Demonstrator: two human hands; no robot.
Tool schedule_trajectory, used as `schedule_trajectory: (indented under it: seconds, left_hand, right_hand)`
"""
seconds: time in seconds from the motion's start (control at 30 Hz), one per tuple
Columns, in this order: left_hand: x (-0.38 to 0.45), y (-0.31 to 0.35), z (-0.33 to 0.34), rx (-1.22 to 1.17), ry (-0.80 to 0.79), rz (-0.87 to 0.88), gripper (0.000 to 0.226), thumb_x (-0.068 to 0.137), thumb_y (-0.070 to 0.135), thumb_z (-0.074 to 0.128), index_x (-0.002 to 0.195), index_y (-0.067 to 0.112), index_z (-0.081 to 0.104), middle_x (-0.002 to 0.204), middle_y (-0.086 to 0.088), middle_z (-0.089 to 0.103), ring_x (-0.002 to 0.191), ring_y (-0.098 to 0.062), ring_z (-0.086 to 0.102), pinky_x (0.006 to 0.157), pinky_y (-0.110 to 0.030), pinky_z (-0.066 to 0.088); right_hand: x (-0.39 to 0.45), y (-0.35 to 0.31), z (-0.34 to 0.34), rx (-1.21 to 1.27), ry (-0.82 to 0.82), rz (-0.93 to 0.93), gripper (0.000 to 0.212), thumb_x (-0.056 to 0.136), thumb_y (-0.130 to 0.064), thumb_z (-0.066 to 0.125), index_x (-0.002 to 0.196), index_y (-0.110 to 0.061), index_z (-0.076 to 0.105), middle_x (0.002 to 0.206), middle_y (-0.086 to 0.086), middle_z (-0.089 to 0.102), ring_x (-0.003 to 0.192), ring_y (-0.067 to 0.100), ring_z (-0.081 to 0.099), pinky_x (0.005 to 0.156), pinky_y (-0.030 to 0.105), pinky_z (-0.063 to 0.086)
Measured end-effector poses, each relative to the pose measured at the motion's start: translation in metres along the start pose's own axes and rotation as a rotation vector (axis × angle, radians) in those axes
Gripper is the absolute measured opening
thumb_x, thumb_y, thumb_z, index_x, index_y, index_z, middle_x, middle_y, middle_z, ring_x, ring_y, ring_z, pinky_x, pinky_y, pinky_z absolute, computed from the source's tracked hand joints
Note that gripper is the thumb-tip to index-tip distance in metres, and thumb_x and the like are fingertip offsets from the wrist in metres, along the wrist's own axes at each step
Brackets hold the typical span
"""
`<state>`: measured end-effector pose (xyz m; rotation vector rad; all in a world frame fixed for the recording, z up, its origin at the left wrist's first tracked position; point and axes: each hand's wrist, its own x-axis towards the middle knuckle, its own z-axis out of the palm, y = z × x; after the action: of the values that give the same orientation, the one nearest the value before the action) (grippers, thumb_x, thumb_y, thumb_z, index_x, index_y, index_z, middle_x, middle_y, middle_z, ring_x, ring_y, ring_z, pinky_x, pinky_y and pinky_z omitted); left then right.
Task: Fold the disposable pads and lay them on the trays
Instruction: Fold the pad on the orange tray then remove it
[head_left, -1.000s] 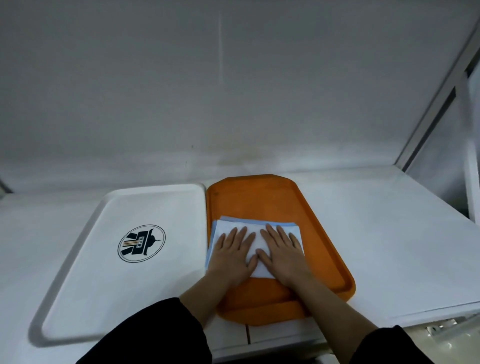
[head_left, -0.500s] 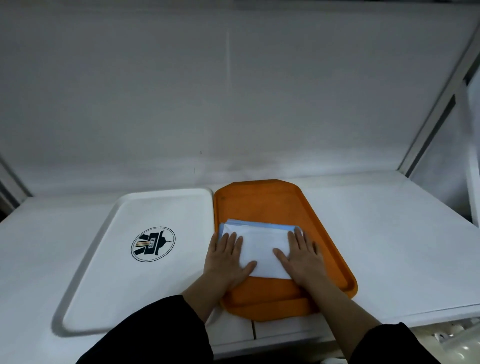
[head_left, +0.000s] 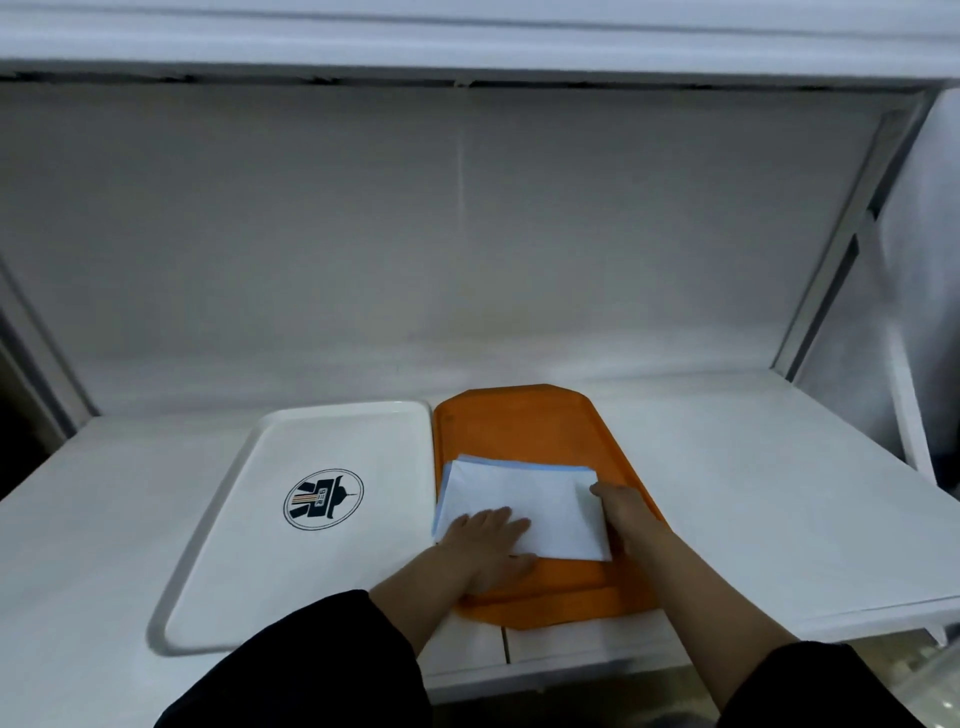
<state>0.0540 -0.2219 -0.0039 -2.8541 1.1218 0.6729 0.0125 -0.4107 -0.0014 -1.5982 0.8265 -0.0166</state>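
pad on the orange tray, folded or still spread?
Folded. The pad is a compact rectangle with blue layered edges, lying inside the orange tray.

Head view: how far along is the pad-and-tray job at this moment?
Done: one folded pad lies on the orange tray. In hand: the left hand presses flat on its near-left corner, and the right hand rests at its right edge. Left: the white tray holds no pad.

You're in what looks like a canteen or institutional service area: a white tray (head_left: 249, 525) with a printed logo (head_left: 323, 499) beside an orange tray (head_left: 524, 421) on a white surface (head_left: 753, 493), under bare panel walls.
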Motion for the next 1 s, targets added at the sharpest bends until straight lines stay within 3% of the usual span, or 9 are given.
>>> schedule_trajectory:
  seconds: [0.1, 0.33, 0.47, 0.67, 0.73, 0.87, 1.0]
  left_hand:
    - [-0.004, 0.007, 0.000, 0.005, -0.058, 0.010, 0.066, 0.097, 0.056, 0.027, 0.152, 0.027, 0.007, 0.161, -0.002, 0.002, 0.148, -0.022, 0.004, 0.120, -0.042, 0.006]
    - [-0.010, 0.010, -0.001, 0.041, -0.086, 0.005, 0.069, 0.096, 0.057, 0.030, 0.153, 0.025, 0.008, 0.161, -0.003, 0.004, 0.147, -0.024, 0.005, 0.119, -0.045, 0.010]
    - [-0.014, 0.009, -0.002, 0.022, -0.086, -0.002, 0.071, 0.096, 0.056, 0.034, 0.153, 0.025, 0.005, 0.161, -0.001, 0.003, 0.147, -0.023, 0.005, 0.118, -0.045, 0.013]
    - [-0.012, 0.007, -0.003, 0.010, -0.054, 0.017, 0.076, 0.094, 0.056, 0.039, 0.153, 0.023, 0.004, 0.160, -0.003, 0.005, 0.147, -0.024, 0.007, 0.118, -0.045, 0.013]
    - [-0.012, 0.008, -0.003, -0.010, -0.029, 0.034, 0.080, 0.093, 0.055, 0.044, 0.153, 0.021, 0.003, 0.160, -0.004, 0.007, 0.146, -0.024, 0.010, 0.118, -0.043, 0.015]
    - [-0.011, 0.010, -0.003, -0.036, 0.017, 0.046, 0.084, 0.091, 0.053, 0.049, 0.153, 0.019, 0.002, 0.159, -0.006, 0.011, 0.146, -0.024, 0.014, 0.117, -0.041, 0.016]
    - [-0.008, 0.010, -0.007, -0.041, 0.101, 0.037, 0.082, 0.093, 0.049, 0.048, 0.153, 0.018, 0.003, 0.159, -0.008, 0.014, 0.145, -0.024, 0.017, 0.118, -0.040, 0.017]
  right_hand:
    - [-0.007, -0.003, -0.006, 0.031, -0.033, 0.095, 0.042, 0.098, -0.022, 0.046, 0.133, 0.001, 0.043, 0.128, 0.021, 0.050, 0.117, 0.036, 0.048, 0.085, 0.040, 0.039]
    - [-0.009, -0.004, -0.005, 0.046, -0.089, 0.143, 0.041, 0.094, -0.022, 0.053, 0.128, 0.002, 0.046, 0.091, 0.011, 0.054, 0.083, 0.027, 0.052, 0.079, 0.038, 0.040]
    - [-0.006, 0.000, -0.001, 0.074, -0.122, 0.060, 0.037, 0.094, -0.020, 0.054, 0.124, 0.002, 0.054, 0.107, 0.016, 0.060, 0.083, 0.025, 0.056, 0.067, 0.034, 0.044]
    - [-0.003, 0.002, 0.009, 0.118, -0.166, 0.004, 0.035, 0.093, -0.020, 0.056, 0.122, 0.000, 0.058, 0.104, 0.014, 0.064, 0.087, 0.026, 0.061, 0.066, 0.033, 0.048]
    - [-0.003, 0.002, 0.013, 0.116, -0.158, 0.017, 0.034, 0.093, -0.018, 0.055, 0.121, 0.000, 0.057, 0.102, 0.015, 0.064, 0.086, 0.027, 0.060, 0.069, 0.034, 0.049]
    - [-0.005, 0.004, 0.021, 0.094, -0.108, 0.023, 0.035, 0.091, -0.011, 0.054, 0.124, 0.001, 0.051, 0.106, 0.019, 0.061, 0.077, 0.024, 0.057, 0.056, 0.030, 0.044]
    - [-0.007, 0.004, 0.024, 0.144, -0.043, -0.051, 0.036, 0.092, -0.005, 0.051, 0.127, 0.002, 0.051, 0.116, 0.022, 0.060, 0.082, 0.026, 0.056, 0.058, 0.030, 0.043]
